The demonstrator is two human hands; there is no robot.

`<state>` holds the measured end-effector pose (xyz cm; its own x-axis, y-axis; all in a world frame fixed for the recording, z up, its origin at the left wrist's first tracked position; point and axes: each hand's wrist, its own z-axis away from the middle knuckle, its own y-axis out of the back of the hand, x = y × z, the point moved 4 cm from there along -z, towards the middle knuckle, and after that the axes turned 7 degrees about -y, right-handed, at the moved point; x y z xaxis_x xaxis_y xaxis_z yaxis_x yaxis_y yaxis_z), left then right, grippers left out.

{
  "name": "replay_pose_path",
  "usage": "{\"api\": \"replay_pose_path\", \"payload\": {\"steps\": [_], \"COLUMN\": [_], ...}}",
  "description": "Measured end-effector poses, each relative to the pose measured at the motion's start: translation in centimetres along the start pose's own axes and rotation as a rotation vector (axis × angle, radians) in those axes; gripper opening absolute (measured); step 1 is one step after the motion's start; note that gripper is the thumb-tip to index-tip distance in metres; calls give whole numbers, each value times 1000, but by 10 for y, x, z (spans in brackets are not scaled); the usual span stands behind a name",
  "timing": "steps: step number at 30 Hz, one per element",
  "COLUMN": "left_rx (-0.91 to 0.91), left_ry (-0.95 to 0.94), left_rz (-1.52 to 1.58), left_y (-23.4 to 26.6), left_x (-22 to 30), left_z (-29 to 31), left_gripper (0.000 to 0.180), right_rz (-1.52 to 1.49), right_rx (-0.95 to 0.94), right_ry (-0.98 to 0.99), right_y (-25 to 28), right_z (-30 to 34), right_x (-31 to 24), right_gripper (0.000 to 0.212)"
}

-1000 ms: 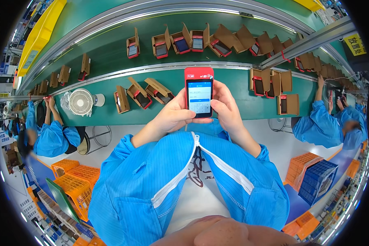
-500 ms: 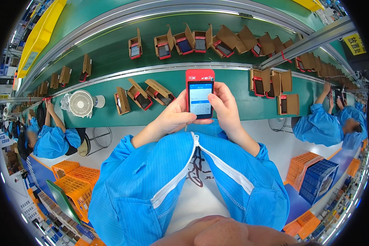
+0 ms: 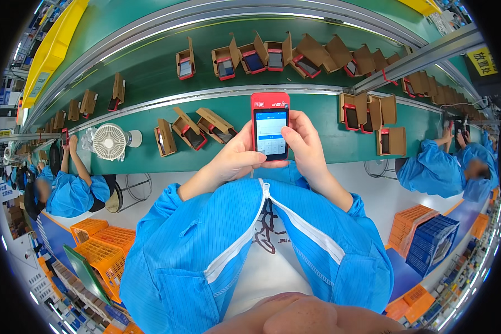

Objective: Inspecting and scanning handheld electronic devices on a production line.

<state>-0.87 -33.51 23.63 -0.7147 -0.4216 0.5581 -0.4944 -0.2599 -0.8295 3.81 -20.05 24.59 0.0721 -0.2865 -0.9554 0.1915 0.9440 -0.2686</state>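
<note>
Between my two hands is a red handheld payment terminal (image 3: 270, 101), upright over the near bench, its lit screen showing a blue-and-white page with a keypad. My left hand (image 3: 236, 151) wraps its lower left side, thumb by the screen's bottom corner. My right hand (image 3: 305, 142) grips the right edge, with the thumb resting on the screen's upper right part. The fingers behind the terminal are hidden. Left of my hands, open cardboard boxes hold dark-screened devices, the nearest being this box (image 3: 217, 127). To the right stands another open box (image 3: 391, 141).
Several open boxes with red terminals (image 3: 226, 68) line the green far strip beyond a metal rail (image 3: 217, 91). A white fan (image 3: 109, 141) stands at left. Co-workers in blue sit on both sides (image 3: 75, 192). Orange crates (image 3: 103, 253) and a blue crate (image 3: 432, 245) flank me.
The boxes on the far strip have shifted slightly right. The terminal in my hands has moved a touch left. At left, a co-worker's held device now shows more clearly.
</note>
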Motion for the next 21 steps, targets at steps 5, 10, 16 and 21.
{"api": "replay_pose_path", "payload": {"steps": [5,10,16,21], "left_rx": [13,0,-33,-53], "left_ry": [-5,-18,8,9], "left_rz": [5,-17,-44,-99], "left_y": [-1,3,1,0], "left_x": [1,0,-4,-7], "left_z": [-1,-2,-1,-1], "left_gripper": [82,84,86,87], "right_rz": [42,138,33,113], "right_rx": [-13,-12,39,72], "right_ry": [-39,-78,-55,-42], "right_y": [-1,-3,6,6], "right_z": [0,0,-3,-2], "right_x": [-2,-4,-1,-3], "right_gripper": [40,40,24,18]}}
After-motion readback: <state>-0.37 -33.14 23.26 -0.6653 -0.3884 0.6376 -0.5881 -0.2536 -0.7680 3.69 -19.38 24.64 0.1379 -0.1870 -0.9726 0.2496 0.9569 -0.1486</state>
